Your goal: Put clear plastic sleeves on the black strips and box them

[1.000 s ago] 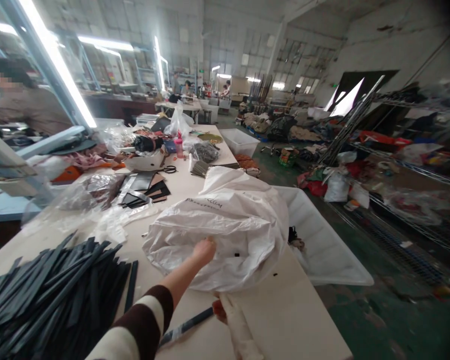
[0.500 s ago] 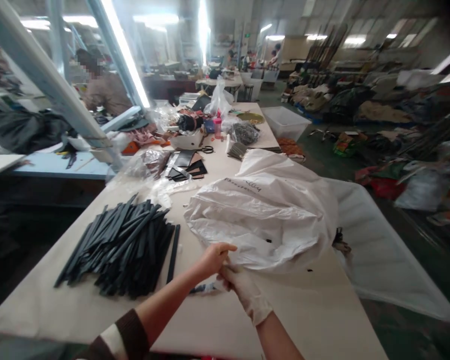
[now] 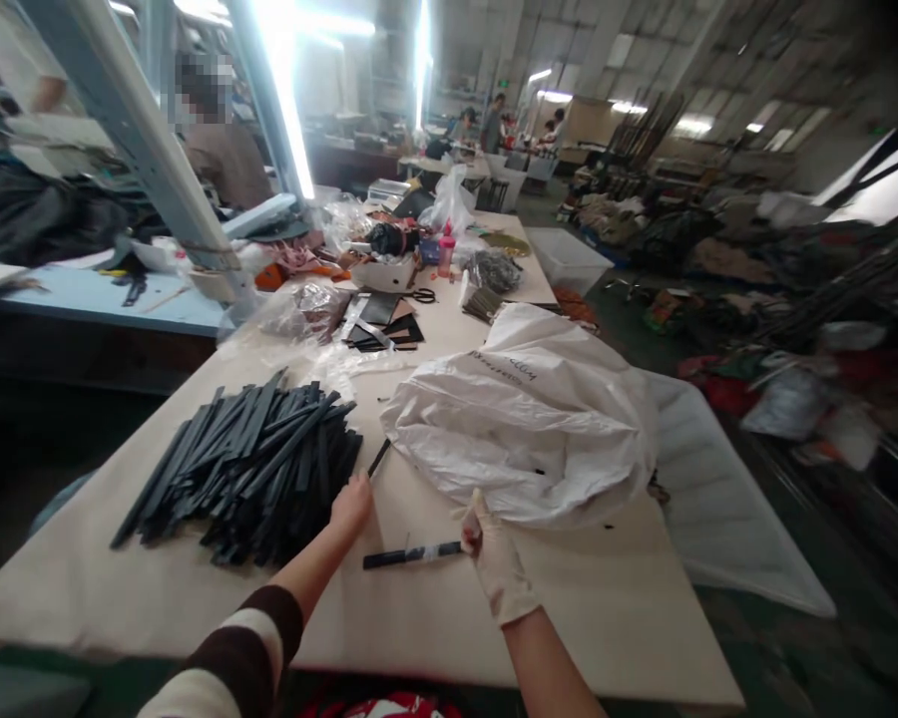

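My bare left hand [image 3: 353,505] is closed around the near end of a narrow black strip [image 3: 379,458], just right of a large heap of similar black strips [image 3: 246,469]. Fingers curled, my right hand [image 3: 498,563], in a pale glove, is at the right end of a short black strip [image 3: 389,559] with clear tape round it. This taped piece lies low over the tabletop, and its end is hidden at my fingers. Just beyond my right hand a large white sack [image 3: 524,419] with handwriting rests on the table.
The pale table [image 3: 569,618] runs away from me. Scissors [image 3: 423,295], dark flat pieces [image 3: 381,324] and clear plastic bags [image 3: 306,309] lie farther back. A translucent bin [image 3: 725,499] stands along the right edge. At left, a metal post [image 3: 142,150] rises near a person [image 3: 224,160].
My hands were together near the sack's front edge. My left hand has moved left and taken hold of a loose strip. The taped black strip is now in plainer view.
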`<state>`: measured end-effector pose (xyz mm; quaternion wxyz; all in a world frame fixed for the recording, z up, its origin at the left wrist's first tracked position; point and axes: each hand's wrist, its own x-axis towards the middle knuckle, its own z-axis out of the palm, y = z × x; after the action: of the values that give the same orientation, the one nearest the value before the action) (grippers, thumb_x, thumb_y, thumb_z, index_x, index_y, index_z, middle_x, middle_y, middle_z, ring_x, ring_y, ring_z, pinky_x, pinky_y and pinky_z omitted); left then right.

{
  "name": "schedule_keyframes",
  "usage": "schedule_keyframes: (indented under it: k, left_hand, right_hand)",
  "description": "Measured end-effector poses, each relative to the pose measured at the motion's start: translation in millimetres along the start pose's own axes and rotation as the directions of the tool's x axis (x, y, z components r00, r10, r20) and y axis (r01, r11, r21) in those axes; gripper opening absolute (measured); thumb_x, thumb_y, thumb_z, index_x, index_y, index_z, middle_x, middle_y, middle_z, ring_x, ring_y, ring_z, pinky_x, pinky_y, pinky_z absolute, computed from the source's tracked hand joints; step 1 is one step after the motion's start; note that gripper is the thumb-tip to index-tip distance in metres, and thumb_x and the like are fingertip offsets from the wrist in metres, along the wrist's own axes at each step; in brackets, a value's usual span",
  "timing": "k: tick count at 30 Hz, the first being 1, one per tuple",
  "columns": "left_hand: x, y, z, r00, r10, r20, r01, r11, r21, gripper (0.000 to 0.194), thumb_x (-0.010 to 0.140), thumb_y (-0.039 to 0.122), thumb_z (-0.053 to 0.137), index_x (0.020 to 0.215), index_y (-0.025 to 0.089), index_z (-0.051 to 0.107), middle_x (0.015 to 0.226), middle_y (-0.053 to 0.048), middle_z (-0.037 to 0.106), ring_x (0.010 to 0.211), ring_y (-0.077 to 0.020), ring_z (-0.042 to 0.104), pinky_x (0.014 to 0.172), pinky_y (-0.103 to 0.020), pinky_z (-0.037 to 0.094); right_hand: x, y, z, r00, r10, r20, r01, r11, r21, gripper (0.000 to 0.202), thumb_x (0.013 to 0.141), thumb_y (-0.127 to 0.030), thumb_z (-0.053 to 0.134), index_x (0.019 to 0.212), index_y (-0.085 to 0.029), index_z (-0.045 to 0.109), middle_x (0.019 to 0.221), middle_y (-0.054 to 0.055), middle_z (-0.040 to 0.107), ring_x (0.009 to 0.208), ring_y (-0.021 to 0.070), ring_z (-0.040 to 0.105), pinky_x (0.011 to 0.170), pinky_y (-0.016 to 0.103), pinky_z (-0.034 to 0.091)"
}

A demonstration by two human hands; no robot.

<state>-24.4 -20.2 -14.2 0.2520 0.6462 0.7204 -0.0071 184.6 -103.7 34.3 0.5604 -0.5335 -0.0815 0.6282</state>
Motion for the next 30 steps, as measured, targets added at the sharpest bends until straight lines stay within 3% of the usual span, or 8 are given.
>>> schedule_keyframes:
  k: [4, 7, 9, 11, 16, 21, 26, 30]
  left_hand:
    - [-42, 7, -11.8, 0.978, 0.207, 0.018, -0.205, 0.976, -0.068, 0.038, 0.080, 0.008, 0.037, 0.117, 0.009, 0.047, 0.114, -0.016, 0.055, 0.106, -0.0219, 0.054, 0.091, -0.031, 0.040]
    - [-94, 13, -29.8, 0.900, 0.436, -0.015, -0.421, 0.857, -0.296, 0.029, 0.082, 0.020, 0.039, 0.107, 0.015, 0.053, 0.100, -0.009, 0.061, 0.095, -0.0200, 0.058, 0.085, -0.029, 0.044]
    - [-124, 16, -40.8, 0.873, 0.487, -0.034, -0.457, 0.790, -0.408, 0.026, 0.083, 0.028, 0.040, 0.098, 0.016, 0.057, 0.089, -0.008, 0.062, 0.084, -0.0203, 0.060, 0.077, -0.030, 0.047]
    - [-144, 17, -48.6, 0.875, 0.481, -0.051, -0.450, 0.773, -0.447, 0.026, 0.081, 0.030, 0.041, 0.092, 0.016, 0.060, 0.082, -0.007, 0.062, 0.077, -0.0197, 0.059, 0.073, -0.029, 0.047]
    - [-156, 5, -54.8, 0.876, 0.479, -0.059, -0.450, 0.767, -0.457, 0.023, 0.078, 0.026, 0.045, 0.090, 0.017, 0.063, 0.079, -0.005, 0.062, 0.074, -0.0178, 0.058, 0.070, -0.026, 0.045]
    - [-159, -7, -56.8, 0.864, 0.503, -0.027, -0.462, 0.769, -0.442, 0.024, 0.078, 0.025, 0.043, 0.088, 0.017, 0.063, 0.076, -0.004, 0.060, 0.071, -0.0173, 0.056, 0.066, -0.025, 0.043]
    - [-167, -16, -63.5, 0.836, 0.548, -0.037, -0.517, 0.762, -0.390, 0.023, 0.079, 0.027, 0.043, 0.088, 0.018, 0.063, 0.076, -0.004, 0.059, 0.071, -0.0169, 0.056, 0.066, -0.025, 0.042]
    - [-175, -14, -64.1, 0.821, 0.568, -0.055, -0.547, 0.755, -0.362, 0.025, 0.080, 0.026, 0.042, 0.092, 0.018, 0.062, 0.080, -0.005, 0.059, 0.074, -0.0175, 0.057, 0.068, -0.025, 0.043]
  right_hand:
    - [4, -11, 4, 0.992, 0.103, -0.077, -0.088, 0.981, 0.174, 0.037, 0.067, -0.051, 0.065, 0.060, -0.016, 0.054, 0.045, -0.008, 0.038, 0.038, 0.0043, 0.031, 0.035, 0.017, 0.020]
    - [3, -17, 10, 0.991, 0.136, -0.020, -0.125, 0.953, 0.276, 0.038, 0.071, -0.049, 0.062, 0.055, -0.018, 0.047, 0.044, -0.008, 0.037, 0.036, 0.0039, 0.029, 0.034, 0.017, 0.019]
    - [-1, -19, 18, 0.994, 0.110, 0.010, -0.107, 0.939, 0.327, 0.039, 0.072, -0.048, 0.061, 0.053, -0.018, 0.044, 0.045, -0.008, 0.038, 0.036, 0.0037, 0.030, 0.034, 0.017, 0.019]
    - [-6, -20, 27, 0.998, 0.061, 0.025, -0.066, 0.945, 0.320, 0.038, 0.072, -0.049, 0.061, 0.055, -0.018, 0.047, 0.045, -0.008, 0.037, 0.037, 0.0041, 0.031, 0.034, 0.018, 0.019]
    - [-18, -10, 44, 0.994, -0.084, -0.074, 0.095, 0.981, 0.167, 0.038, 0.068, -0.055, 0.060, 0.066, -0.017, 0.060, 0.044, -0.007, 0.039, 0.036, 0.0057, 0.026, 0.034, 0.022, 0.018]
    - [-29, 12, 47, 0.937, -0.303, -0.174, 0.304, 0.952, -0.018, 0.042, 0.065, -0.057, 0.062, 0.062, -0.015, 0.059, 0.046, -0.006, 0.044, 0.039, 0.0046, 0.028, 0.037, 0.022, 0.019]
    - [-44, 11, 41, 0.964, -0.220, -0.150, 0.246, 0.952, 0.183, 0.045, 0.061, -0.057, 0.065, 0.054, -0.019, 0.044, 0.045, -0.010, 0.032, 0.037, 0.0035, 0.022, 0.035, 0.020, 0.016]
    - [-54, 1, 35, 0.991, -0.107, -0.086, 0.128, 0.949, 0.287, 0.041, 0.063, -0.053, 0.066, 0.056, -0.018, 0.046, 0.044, -0.010, 0.029, 0.036, 0.0033, 0.022, 0.035, 0.018, 0.014]
